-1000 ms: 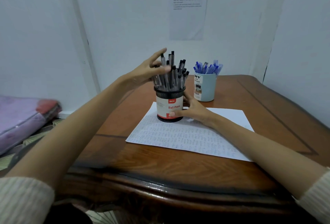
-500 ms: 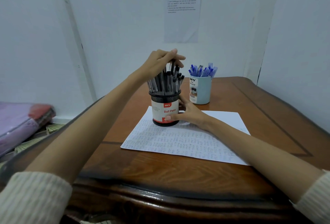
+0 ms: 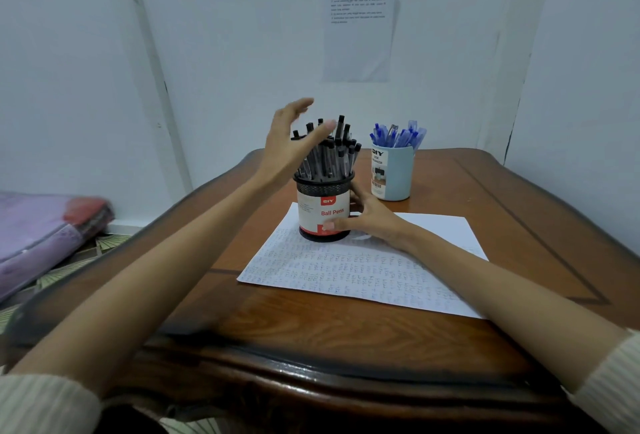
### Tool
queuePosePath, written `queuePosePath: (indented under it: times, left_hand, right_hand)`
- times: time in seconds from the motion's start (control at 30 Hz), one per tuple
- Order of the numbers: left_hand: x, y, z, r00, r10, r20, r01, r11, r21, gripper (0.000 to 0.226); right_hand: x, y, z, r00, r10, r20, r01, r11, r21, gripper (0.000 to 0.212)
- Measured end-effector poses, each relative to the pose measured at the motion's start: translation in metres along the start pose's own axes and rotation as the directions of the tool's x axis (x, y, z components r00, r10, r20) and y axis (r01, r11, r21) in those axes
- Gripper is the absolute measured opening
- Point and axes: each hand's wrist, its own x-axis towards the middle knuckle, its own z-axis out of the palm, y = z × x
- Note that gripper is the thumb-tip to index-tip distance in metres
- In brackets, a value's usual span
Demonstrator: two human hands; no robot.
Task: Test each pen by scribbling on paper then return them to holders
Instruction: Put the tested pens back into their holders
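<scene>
1. Black pens [image 3: 341, 156]: a dense bundle standing cap-up in a black mesh holder [image 3: 311, 212] labelled "Ball Pens". The holder stands on the far left part of the paper [image 3: 346, 271].
2. Sleeves: a cream ribbed left sleeve [image 3: 41, 406] and right sleeve [image 3: 613, 385] sit at the bottom corners, with both forearms bare and reaching forward.
3. Table [image 3: 311, 329]: dark polished wood with a curved, glossy near edge.
4. Paper: one white sheet lying flat at the table's centre, covered in rows of small scribbles except for its far right corner.
5. Right hand [image 3: 372, 217]: grips the mesh holder low on its right side. The thumb lies across the front of the label and the fingers wrap behind. The wrist rests on the paper.
6. Left hand [image 3: 289, 142]: raised at the left of the pen tops, spread with fingers extended, gripping nothing. The thumb lies in front of the caps; the fingertips are motion-blurred.
7. Blue pens [image 3: 398, 135]: standing in a light-blue holder [image 3: 394, 174] on bare wood, just behind and to the right of the mesh holder.
8. Wall: a printed sheet [image 3: 358, 25] is fixed above the table; its text is too small to read.
9. Floor, left: folded purple bedding [image 3: 45, 232].
</scene>
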Motion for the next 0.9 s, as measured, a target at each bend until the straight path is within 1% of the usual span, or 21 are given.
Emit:
queuePosePath:
  times: [0.03,0.07,0.1,0.13,0.2,0.3,0.37,0.43,0.5,0.53,0.63,0.7,0.77,0.83,0.9]
  left_hand:
    - [-0.001,-0.006,-0.004,0.988,-0.119,0.101,0.127,0.989,-0.08,0.103]
    - [0.0,-0.012,-0.01,0.951,-0.212,0.227,0.252,0.953,-0.168,0.123]
    - [0.002,-0.019,-0.016,0.903,-0.264,0.338,0.348,0.912,-0.218,0.138]
    - [0.003,-0.024,-0.02,0.865,-0.279,0.418,0.396,0.891,-0.224,0.144]
    - [0.007,-0.03,-0.022,0.827,-0.248,0.505,0.394,0.896,-0.205,0.144]
    - [0.009,-0.027,-0.018,0.815,-0.205,0.542,0.356,0.916,-0.188,0.144]
    - [0.01,-0.025,-0.015,0.819,-0.183,0.544,0.329,0.926,-0.184,0.142]
    - [0.008,-0.025,-0.012,0.844,-0.156,0.514,0.284,0.942,-0.18,0.13]
    - [0.005,-0.026,-0.009,0.891,-0.137,0.433,0.243,0.949,-0.201,0.109]
    - [0.003,-0.025,-0.007,0.911,-0.132,0.391,0.231,0.948,-0.217,0.103]
    - [-0.004,-0.018,-0.001,0.948,-0.144,0.284,0.217,0.944,-0.248,0.096]
    - [-0.003,-0.01,0.002,0.97,-0.151,0.191,0.199,0.943,-0.267,0.091]
    - [0.004,0.0,0.002,0.984,-0.147,0.105,0.173,0.934,-0.312,0.08]
    - [0.012,0.009,-0.002,0.988,-0.135,0.077,0.152,0.935,-0.319,0.073]
    - [0.016,0.015,-0.004,0.989,-0.115,0.095,0.137,0.953,-0.271,0.072]
  right_hand:
    - [0.0,0.0,0.0,1.0,-0.002,0.0,0.002,1.0,-0.006,0.085]
    - [0.0,-0.001,0.0,1.0,-0.003,0.001,0.003,1.0,-0.009,0.085]
    - [0.0,-0.002,0.0,1.0,0.001,0.002,-0.001,1.0,-0.008,0.084]
    - [-0.001,-0.002,0.0,1.0,0.01,0.001,-0.01,1.0,-0.007,0.082]
    - [-0.001,-0.003,-0.001,0.999,0.033,-0.002,-0.033,0.999,-0.006,0.076]
    - [-0.002,-0.003,-0.001,0.999,0.047,0.005,-0.047,0.999,-0.002,0.073]
    - [-0.003,-0.004,0.0,0.999,0.045,0.006,-0.045,0.999,-0.008,0.072]
    - [-0.004,-0.005,0.001,0.999,0.04,0.0,-0.04,0.999,-0.024,0.07]
    - [-0.004,-0.006,0.002,0.999,0.036,0.003,-0.036,0.999,-0.028,0.067]
    - [-0.004,-0.005,0.002,0.999,0.033,0.005,-0.033,0.999,-0.032,0.063]
    - [-0.004,-0.006,0.0,0.999,0.039,0.012,-0.038,0.998,-0.045,0.058]
    - [-0.004,-0.006,0.0,0.999,0.041,0.007,-0.041,0.998,-0.047,0.062]
    - [-0.004,-0.006,0.0,0.999,0.047,-0.001,-0.047,0.998,-0.036,0.066]
    - [-0.004,-0.005,0.0,0.999,0.05,-0.003,-0.05,0.998,-0.036,0.067]
    - [-0.003,-0.004,0.001,0.999,0.053,-0.004,-0.053,0.998,-0.047,0.069]
